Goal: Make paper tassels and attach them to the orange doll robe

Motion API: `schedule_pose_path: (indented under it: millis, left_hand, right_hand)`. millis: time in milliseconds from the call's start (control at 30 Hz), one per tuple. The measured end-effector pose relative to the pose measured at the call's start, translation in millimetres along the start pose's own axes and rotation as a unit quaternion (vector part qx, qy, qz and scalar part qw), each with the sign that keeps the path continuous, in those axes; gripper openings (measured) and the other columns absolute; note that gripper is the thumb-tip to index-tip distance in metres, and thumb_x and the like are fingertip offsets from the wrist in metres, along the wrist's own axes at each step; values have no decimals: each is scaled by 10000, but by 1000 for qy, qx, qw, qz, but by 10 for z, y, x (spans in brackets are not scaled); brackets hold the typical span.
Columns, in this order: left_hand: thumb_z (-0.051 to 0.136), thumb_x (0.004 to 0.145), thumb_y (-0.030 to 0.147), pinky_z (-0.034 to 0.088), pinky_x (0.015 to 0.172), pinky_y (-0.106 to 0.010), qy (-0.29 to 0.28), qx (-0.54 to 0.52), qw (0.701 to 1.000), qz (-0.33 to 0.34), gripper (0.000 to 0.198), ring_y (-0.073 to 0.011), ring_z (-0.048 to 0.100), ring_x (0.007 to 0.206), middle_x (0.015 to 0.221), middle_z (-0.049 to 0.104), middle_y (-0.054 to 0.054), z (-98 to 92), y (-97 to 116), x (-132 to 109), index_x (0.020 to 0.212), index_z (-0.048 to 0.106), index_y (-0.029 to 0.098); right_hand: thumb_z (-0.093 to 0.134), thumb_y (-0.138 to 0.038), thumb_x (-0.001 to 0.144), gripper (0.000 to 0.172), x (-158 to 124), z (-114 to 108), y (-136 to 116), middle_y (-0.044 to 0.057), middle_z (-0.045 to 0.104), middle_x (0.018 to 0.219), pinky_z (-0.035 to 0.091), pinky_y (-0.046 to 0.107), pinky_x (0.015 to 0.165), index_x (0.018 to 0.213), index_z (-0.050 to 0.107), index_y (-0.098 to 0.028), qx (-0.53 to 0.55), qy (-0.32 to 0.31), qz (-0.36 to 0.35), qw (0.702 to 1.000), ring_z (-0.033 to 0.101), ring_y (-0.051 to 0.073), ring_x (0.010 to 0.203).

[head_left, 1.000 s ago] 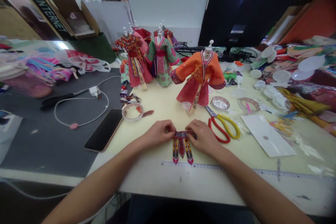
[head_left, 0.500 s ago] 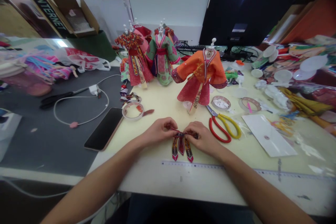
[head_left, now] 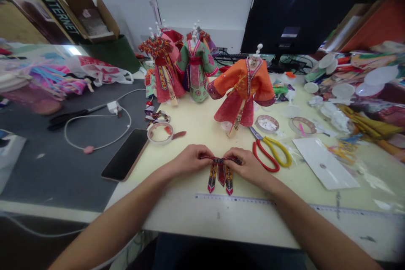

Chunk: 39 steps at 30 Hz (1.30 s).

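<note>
Both hands hold a small doll belt [head_left: 221, 174], a dark patterned waistband with several pointed, bead-edged strips hanging from it. My left hand [head_left: 192, 160] pinches the band's left end. At its right end my right hand [head_left: 248, 166] grips the band between thumb and fingers. The strips hang toward me, their tips just above a clear ruler [head_left: 236, 199]. Beyond the hands stands a doll form in an orange robe and red skirt [head_left: 245, 88]. Scissors with red and yellow handles [head_left: 274, 152] lie right of my right hand.
A phone [head_left: 126, 155] and a tape roll [head_left: 160, 133] lie to the left. Further back stand more dressed doll forms [head_left: 196, 67]. On the right are a white card [head_left: 325, 163], small round dishes [head_left: 267, 123] and piled fabrics [head_left: 370, 122]. A monitor [head_left: 291, 21] stands behind.
My left hand has lowered slightly, and the band now looks straighter between my hands. The strips hang a little more evenly. The view has shifted very slightly.
</note>
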<state>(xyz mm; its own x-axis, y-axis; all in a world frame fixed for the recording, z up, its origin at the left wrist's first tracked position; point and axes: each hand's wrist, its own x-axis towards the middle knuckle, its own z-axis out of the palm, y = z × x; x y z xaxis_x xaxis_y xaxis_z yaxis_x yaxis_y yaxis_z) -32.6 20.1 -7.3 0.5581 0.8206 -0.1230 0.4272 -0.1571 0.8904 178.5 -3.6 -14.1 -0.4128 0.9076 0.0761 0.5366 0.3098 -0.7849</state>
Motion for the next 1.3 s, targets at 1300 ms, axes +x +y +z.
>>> schedule_pose_path:
  millis: [1300]
  left_hand:
    - [566,744,273,398,594,-213,58,0,998,-5,157,-125,543,662,706,626,-19,55,-1,20,743,626,128]
  right_hand:
    - [565,-216,769,69,-13,-39,-2,2,601,728,402,251,624,722,606,-186,55,23,30,998,538,130,689]
